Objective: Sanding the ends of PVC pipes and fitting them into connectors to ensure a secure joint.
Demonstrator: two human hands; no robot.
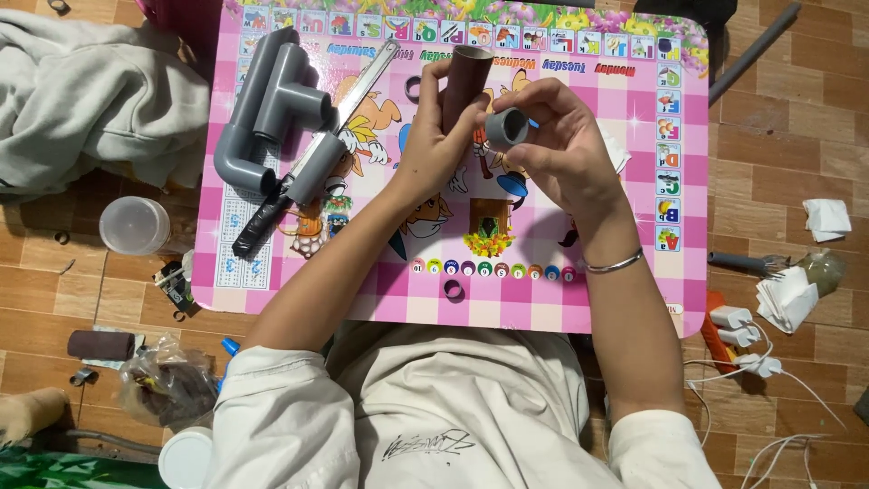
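Left hand: the left hand (433, 149) is wrapping its fingers around a dark brown tube (468, 83), holding it roughly upright above the table.
Right hand: the right hand (559, 149) is pinching a short grey pipe ring (506, 128) between thumb and fingertips, its open end facing the camera.
Ring position: the ring is sitting just beside the brown tube, at the tube's right side; I cannot tell whether the two are touching.
Wrist: a thin silver bangle (613, 264) is lying around the right wrist.
Work surface: both hands are hovering over a small pink table (597, 303) printed with cartoon pictures and letter squares.
Table, left part: a grey pipe assembly (272, 104) of elbows and a tee is lying there, with a hacksaw (312, 154) resting slantwise against it.
Table, loose bits: one small dark ring (453, 290) is lying near the front edge, another (413, 88) near the tube.
Floor, left: a grey garment (86, 95) and a clear plastic cup (134, 225) are lying on the brick-pattern tiles.
Floor, right: white chargers (742, 335) and folded tissues (787, 299) are lying beside the table.
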